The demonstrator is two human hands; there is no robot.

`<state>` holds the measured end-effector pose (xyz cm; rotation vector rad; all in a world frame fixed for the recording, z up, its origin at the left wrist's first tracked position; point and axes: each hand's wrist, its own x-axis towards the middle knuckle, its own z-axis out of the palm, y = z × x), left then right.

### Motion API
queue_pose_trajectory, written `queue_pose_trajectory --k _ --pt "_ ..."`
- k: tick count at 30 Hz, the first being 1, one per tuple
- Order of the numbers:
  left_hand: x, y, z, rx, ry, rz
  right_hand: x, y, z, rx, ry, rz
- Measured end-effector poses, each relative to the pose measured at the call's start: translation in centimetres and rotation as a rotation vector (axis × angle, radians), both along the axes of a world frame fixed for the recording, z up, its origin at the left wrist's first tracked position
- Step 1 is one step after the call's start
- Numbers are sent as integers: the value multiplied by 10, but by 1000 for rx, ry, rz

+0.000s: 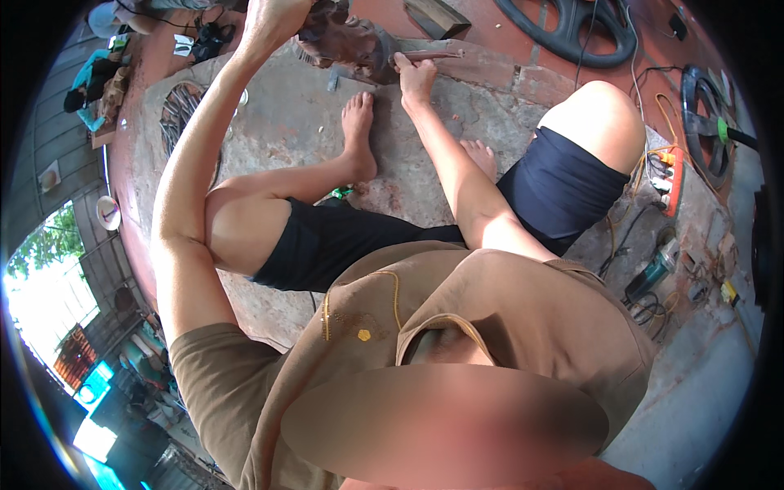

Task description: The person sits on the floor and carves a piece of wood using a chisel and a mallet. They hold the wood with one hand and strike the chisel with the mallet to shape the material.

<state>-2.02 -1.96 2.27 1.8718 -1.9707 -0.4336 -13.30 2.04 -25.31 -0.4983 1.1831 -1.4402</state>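
Note:
A dark brown carved wooden piece stands at the top, just beyond my bare feet. My left hand is at its left side, partly cut off by the upper edge; its fingers are hidden. On the right side of the carving, my right hand is closed, with its thumb up against the wood. A thin reddish-brown stick reaches rightward from the fingers, and they seem to grip its left end. A small grey block lies below the carving.
A bundle of slim metal tools lies left of my left forearm. Black wheel-like rings lie at upper right. An orange power strip, loose cords and a teal power tool are right of my knee. Another person in teal sleeves sits far left.

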Motion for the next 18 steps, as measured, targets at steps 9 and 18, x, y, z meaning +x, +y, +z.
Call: queue_pose_trajectory --k 9,18 --pt "0 -4 -3 -8 -1 -8 0 -66 -8 -57 599 30" --pt "6 1 3 -32 7 -14 1 28 -15 21 105 201"
